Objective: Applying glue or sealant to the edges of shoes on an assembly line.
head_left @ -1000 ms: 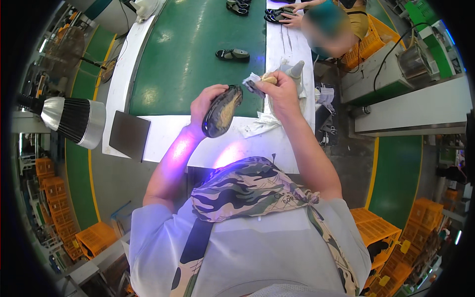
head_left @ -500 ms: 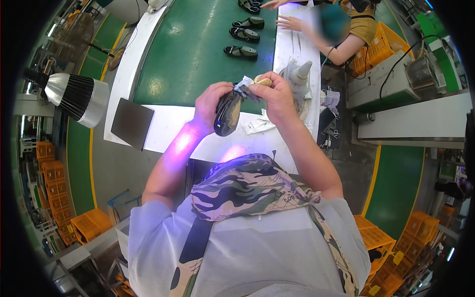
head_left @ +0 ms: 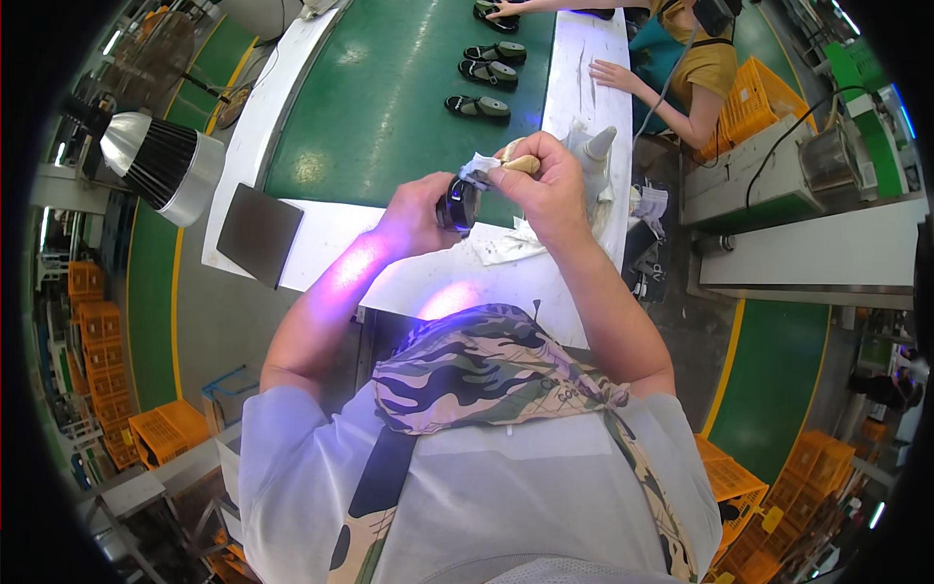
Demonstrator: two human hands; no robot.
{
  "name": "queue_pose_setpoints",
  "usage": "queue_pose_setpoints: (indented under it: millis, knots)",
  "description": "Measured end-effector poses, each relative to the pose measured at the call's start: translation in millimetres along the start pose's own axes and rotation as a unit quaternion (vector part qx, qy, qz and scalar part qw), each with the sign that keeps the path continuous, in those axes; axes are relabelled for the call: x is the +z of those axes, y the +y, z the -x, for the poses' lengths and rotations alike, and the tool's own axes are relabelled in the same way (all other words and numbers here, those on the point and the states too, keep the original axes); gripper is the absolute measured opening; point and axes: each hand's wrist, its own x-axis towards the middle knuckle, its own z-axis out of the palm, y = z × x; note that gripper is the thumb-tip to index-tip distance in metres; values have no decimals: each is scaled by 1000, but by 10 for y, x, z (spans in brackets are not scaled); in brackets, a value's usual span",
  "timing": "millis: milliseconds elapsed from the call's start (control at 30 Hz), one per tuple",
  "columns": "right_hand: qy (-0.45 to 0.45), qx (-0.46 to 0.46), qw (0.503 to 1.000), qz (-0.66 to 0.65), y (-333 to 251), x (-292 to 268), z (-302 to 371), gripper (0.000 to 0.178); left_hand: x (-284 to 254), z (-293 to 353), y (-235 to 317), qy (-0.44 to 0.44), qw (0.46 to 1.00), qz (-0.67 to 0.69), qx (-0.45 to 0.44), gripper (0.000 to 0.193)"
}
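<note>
My left hand (head_left: pixel 420 216) is closed around a glossy black shoe (head_left: pixel 455 206), which is held end-on so that little of its length shows. Against the shoe's far end, a crumpled white cloth (head_left: pixel 479 167) is pinched in my right hand (head_left: pixel 551 185). Pale yellow pieces (head_left: pixel 521 162) stick out at the right hand's fingertips; whether they are finger covers or a held tool I cannot make out. Both hands are raised over the near end of the green belt (head_left: pixel 389 117). Beneath my right wrist lies another white cloth (head_left: pixel 508 245) on the white table edge.
Several black shoes (head_left: pixel 477 107) stand in a row on the belt. A co-worker's arm (head_left: pixel 671 109) rests at the far right, a hand near the farthest shoe. A white bottle (head_left: pixel 599 142) stands right, a lamp (head_left: pixel 161 167) left, beside a dark flat panel (head_left: pixel 259 236).
My left hand has turned the black shoe from lengthwise to end-on and raised it slightly. The co-worker's one hand now reaches a shoe; the other lies on the white border.
</note>
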Motion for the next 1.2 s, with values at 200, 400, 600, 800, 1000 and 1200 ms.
queue_pose_setpoints:
  millis: [200,400,600,800,1000,1200]
  knots:
    - [-4,-43,997,57,83,33,-113,18,-147,44,-3,-166,969,107,-149,57]
    - [-29,-74,992,93,230,28,-179,19,-129,83,-143,-191,940,215,-185,66]
    - [-80,-64,988,112,363,11,-116,21,-104,188,-289,-174,910,300,-228,73]
    - [-114,-18,987,112,454,20,29,22,-34,277,-384,-151,866,415,-234,70]
    - [-145,33,986,76,594,-12,167,21,-11,326,-471,-116,818,511,-235,69]
    - [-203,102,974,13,619,-98,268,22,47,367,-541,-96,811,529,-231,63]
